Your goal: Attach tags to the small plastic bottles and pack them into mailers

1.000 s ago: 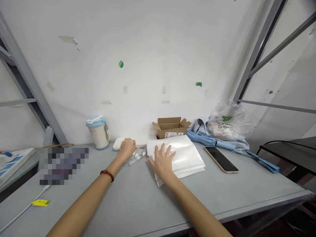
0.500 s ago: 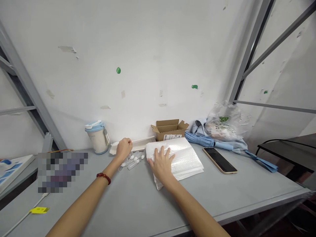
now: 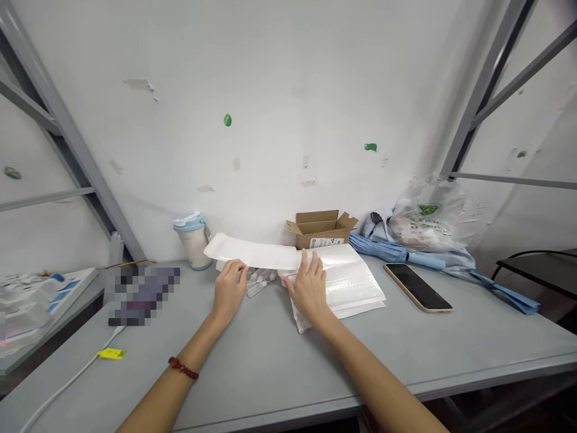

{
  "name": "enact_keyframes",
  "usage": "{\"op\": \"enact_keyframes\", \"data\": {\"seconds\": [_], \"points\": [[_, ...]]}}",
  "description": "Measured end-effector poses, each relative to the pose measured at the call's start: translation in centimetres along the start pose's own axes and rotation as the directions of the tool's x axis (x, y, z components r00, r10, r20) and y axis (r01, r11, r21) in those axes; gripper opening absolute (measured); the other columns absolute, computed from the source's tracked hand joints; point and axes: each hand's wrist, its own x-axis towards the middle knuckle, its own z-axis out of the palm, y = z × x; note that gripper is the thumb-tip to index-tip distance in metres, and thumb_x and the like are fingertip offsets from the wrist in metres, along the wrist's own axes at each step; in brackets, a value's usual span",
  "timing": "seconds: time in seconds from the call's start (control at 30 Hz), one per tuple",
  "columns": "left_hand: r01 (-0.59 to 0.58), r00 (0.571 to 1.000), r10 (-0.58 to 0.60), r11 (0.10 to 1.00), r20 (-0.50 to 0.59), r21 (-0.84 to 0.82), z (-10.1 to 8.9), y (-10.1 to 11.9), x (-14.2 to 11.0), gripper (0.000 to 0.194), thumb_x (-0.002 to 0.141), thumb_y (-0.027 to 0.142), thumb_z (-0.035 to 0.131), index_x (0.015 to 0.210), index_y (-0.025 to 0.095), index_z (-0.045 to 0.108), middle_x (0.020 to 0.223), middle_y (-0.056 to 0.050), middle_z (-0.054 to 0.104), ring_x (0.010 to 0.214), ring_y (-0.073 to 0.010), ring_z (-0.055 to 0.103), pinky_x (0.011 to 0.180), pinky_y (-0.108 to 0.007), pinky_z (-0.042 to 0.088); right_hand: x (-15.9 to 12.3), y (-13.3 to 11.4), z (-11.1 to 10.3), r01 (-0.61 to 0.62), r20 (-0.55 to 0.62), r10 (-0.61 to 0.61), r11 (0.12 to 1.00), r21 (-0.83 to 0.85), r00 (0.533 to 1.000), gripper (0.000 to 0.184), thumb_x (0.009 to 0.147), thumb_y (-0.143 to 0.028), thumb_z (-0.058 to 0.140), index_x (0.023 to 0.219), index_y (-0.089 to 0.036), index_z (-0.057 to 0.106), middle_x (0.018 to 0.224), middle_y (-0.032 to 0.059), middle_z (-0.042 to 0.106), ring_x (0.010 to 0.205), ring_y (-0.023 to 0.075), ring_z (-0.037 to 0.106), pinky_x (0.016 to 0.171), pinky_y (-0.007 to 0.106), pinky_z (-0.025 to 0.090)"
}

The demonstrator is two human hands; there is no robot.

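My left hand (image 3: 229, 290) pinches the near edge of a white bubble mailer (image 3: 252, 254) and holds it lifted above the grey table (image 3: 279, 367). My right hand (image 3: 310, 286) rests with fingers apart on a stack of white bubble mailers (image 3: 351, 282), its fingertips touching the lifted mailer's right end. Several small clear vials (image 3: 260, 280) lie on the table under the lifted mailer, between my two hands.
A pale blue lidded jug (image 3: 193, 239) stands by the wall on the left. An open cardboard box (image 3: 321, 228), a folded blue umbrella (image 3: 406, 257), a plastic bag (image 3: 428, 216) and a phone (image 3: 417, 287) lie to the right. A white cable (image 3: 67, 382) crosses the left side.
My left hand has pulled the single mailer toward me and raised it over the vials. My right hand has shifted up to meet its right end. The camera turned slightly left.
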Motion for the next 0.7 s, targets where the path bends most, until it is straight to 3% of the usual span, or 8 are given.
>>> {"op": "enact_keyframes", "data": {"seconds": [0.13,0.3,0.37,0.43,0.5,0.57,0.63,0.7], "points": [[-0.124,0.992,0.123,0.99,-0.023,-0.074,0.5,2.2,-0.6,0.014,0.085,0.019,0.044,0.076,0.019,0.055,0.081,-0.005,0.062,0.079,-0.0165,0.06,0.074,-0.029,0.047,0.1,0.0,-0.3,0.17,-0.113,-0.167,0.985,0.02,0.98,0.067,0.086,-0.039,0.049,0.142,-0.012,0.023,0.146,0.024,0.017,0.134,0.0353,0.017,0.098,0.052,0.031],[-0.302,0.944,0.322,0.931,0.073,-0.203,1.4,5.1,-2.2,0.016,0.086,0.015,0.042,0.085,0.019,0.058,0.088,-0.007,0.064,0.087,-0.0164,0.061,0.08,-0.029,0.048,0.1,0.3,0.3,0.254,-0.048,-0.258,0.964,-0.076,0.965,0.059,0.087,-0.019,0.042,0.143,-0.02,0.024,0.149,0.0155,0.019,0.137,0.0345,0.013,0.102,0.057,0.026],[-0.367,0.909,0.401,0.901,0.117,-0.232,1.2,5.3,-2.3,0.017,0.085,0.014,0.043,0.087,0.019,0.059,0.088,-0.007,0.065,0.087,-0.0163,0.061,0.08,-0.029,0.049,0.2,0.5,0.6,0.257,-0.007,-0.259,0.961,-0.099,0.966,0.059,0.088,-0.012,0.034,0.144,-0.02,0.022,0.149,0.0126,0.023,0.135,0.0336,0.02,0.102,0.055,0.029],[-0.363,0.91,0.397,0.904,0.123,-0.227,0.7,4.8,-1.9,0.016,0.085,0.015,0.044,0.087,0.019,0.059,0.086,-0.006,0.065,0.085,-0.0162,0.061,0.079,-0.028,0.049,0.4,0.7,0.7,0.257,0.043,-0.254,0.959,-0.116,0.966,0.058,0.087,-0.007,0.029,0.144,-0.018,0.025,0.147,0.0116,0.028,0.134,0.0328,0.025,0.101,0.051,0.032],[-0.237,0.966,0.252,0.952,0.053,-0.196,-0.1,3.7,-0.9,0.014,0.085,0.02,0.045,0.083,0.018,0.059,0.084,-0.006,0.064,0.08,-0.016,0.06,0.073,-0.028,0.05,0.5,0.9,0.6,0.251,0.086,-0.241,0.959,-0.133,0.967,0.057,0.086,-0.003,0.027,0.142,-0.014,0.029,0.146,0.0135,0.031,0.133,0.0325,0.028,0.101,0.05,0.033],[-0.005,0.999,-0.003,0.983,-0.04,-0.183,-1.0,2.2,0.2,0.015,0.083,0.027,0.047,0.082,0.018,0.059,0.083,-0.006,0.062,0.075,-0.0158,0.059,0.066,-0.027,0.05,0.7,1.0,0.4,0.24,0.107,-0.226,0.96,-0.143,0.968,0.059,0.084,0.0,0.025,0.141,-0.013,0.031,0.146,0.0151,0.03,0.133,0.0322,0.028,0.101,0.051,0.033],[0.263,0.957,-0.285,0.929,-0.053,-0.26,-1.8,0.7,1.3,0.021,0.077,0.033,0.053,0.088,0.016,0.059,0.093,-0.009,0.061,0.076,-0.0171,0.059,0.061,-0.028,0.05,0.8,1.1,0.3,0.252,0.121,-0.236,0.958,-0.14,0.964,0.061,0.083,0.003,0.024,0.141,-0.013,0.031,0.146,0.0151,0.028,0.134,0.0315,0.026,0.101,0.053,0.032],[0.512,0.852,-0.504,0.746,0.142,-0.426,-2.3,-0.5,2.0,0.033,0.072,0.036,0.058,0.096,0.014,0.059,0.096,-0.01,0.062,0.08,-0.0194,0.06,0.06,-0.029,0.051,0.7,1.1,0.2,0.283,0.127,-0.267,0.95,-0.129,0.955,0.062,0.082,0.004,0.022,0.141,-0.012,0.03,0.147,0.0145,0.027,0.135,0.0306,0.025,0.101,0.054,0.032]]}}
